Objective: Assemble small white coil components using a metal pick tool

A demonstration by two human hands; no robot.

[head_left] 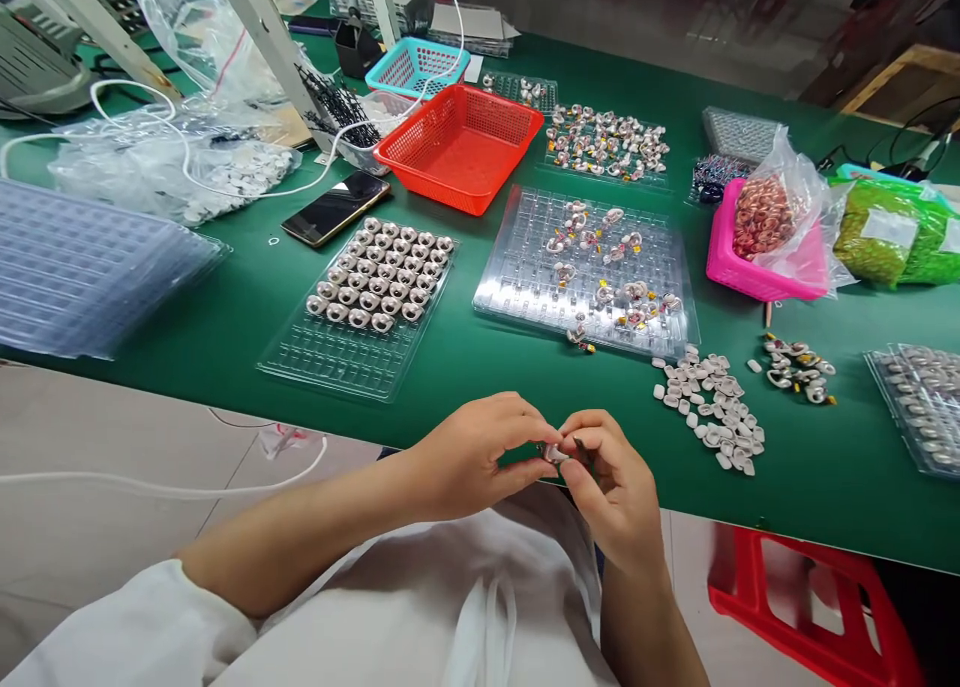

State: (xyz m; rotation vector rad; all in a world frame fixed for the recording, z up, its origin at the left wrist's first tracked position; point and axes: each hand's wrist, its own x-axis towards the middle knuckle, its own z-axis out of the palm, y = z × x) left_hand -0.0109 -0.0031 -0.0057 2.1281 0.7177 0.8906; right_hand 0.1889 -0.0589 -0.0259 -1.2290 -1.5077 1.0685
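At the table's front edge, my left hand (491, 452) pinches a small silver-and-white shell, like an earbud housing (553, 453), between thumb and fingertips. My right hand (611, 482) meets it from the other side, its fingers closed at the shell's right end. A thin dark piece (582, 450) shows among the right fingers; its kind is unclear. Beyond the hands lies a clear tray (495, 302) with scattered wired shells. To its left, another clear tray (330, 362) bears rows of silver shells (379, 272). Small pale caps (716, 407) are heaped right of my hands.
A red basket (465, 157), a blue basket (416, 67) and a phone (336, 207) sit farther back. Stacked clear trays (90, 267) lie left. A pink basket (765, 277) with a bag of reddish parts stands right. A red stool (817, 587) is below the table.
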